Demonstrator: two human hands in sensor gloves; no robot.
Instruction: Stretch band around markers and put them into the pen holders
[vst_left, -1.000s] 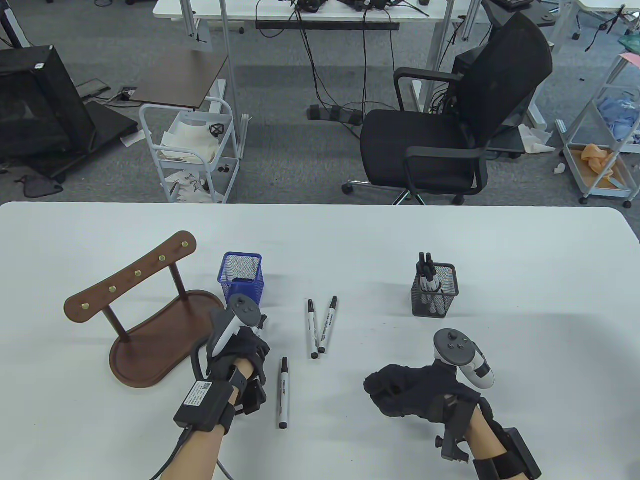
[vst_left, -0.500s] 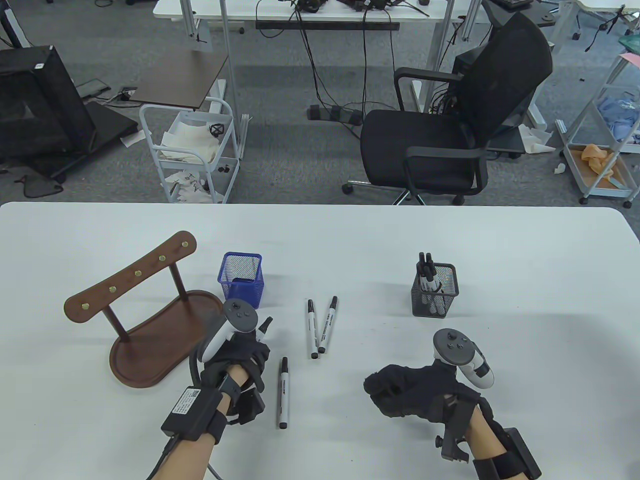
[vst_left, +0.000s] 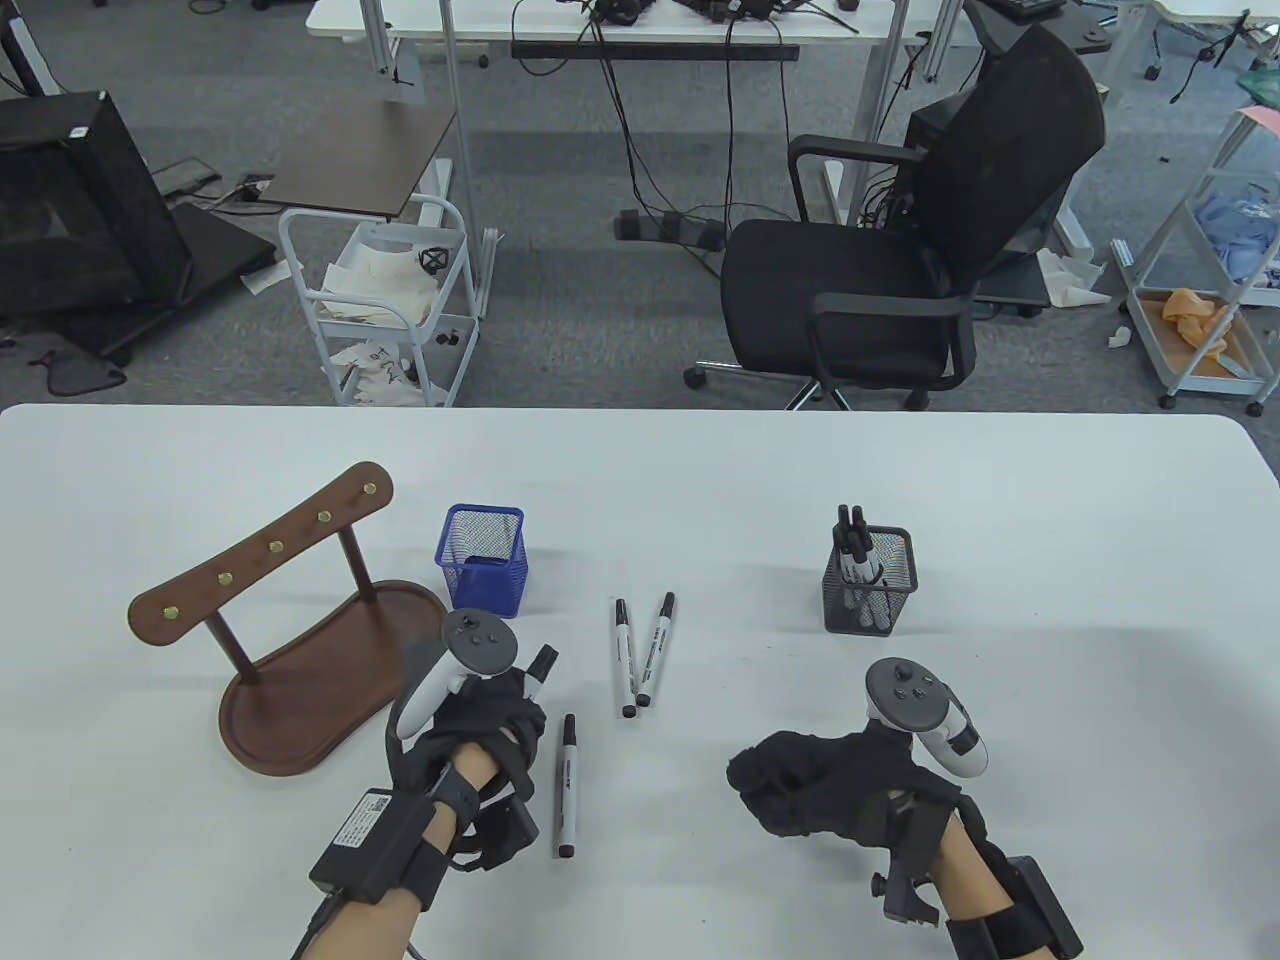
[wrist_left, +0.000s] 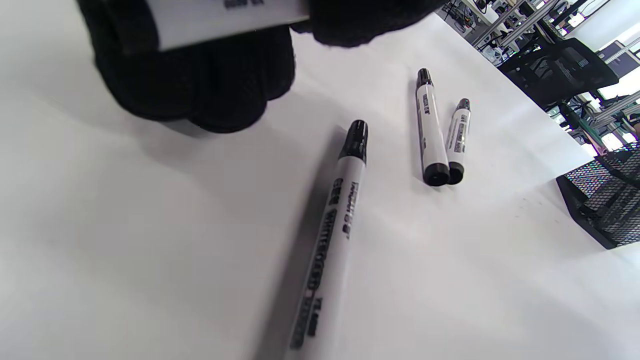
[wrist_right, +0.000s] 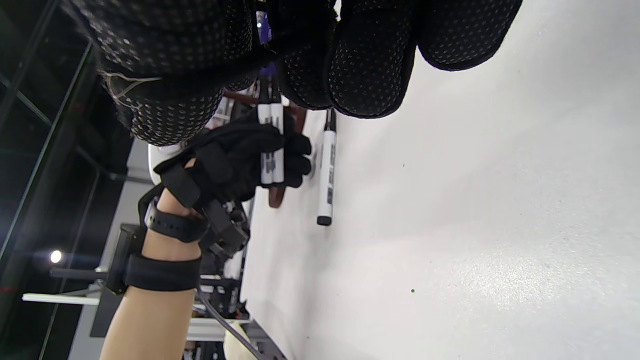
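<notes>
Fingers of the left hand (vst_left: 480, 725) curl around two markers (wrist_right: 270, 150). Right hand (vst_left: 810, 785) rests curled, holding nothing, near the bench's (vst_left: 1050, 520) front edge.

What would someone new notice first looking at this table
Probably the left hand near the table's front left, gripping two markers side by side. Next, three loose markers on the white table: one beside that hand, a pair at centre. Farther back stand an empty-looking blue mesh holder and a black mesh holder with markers in it.
</notes>
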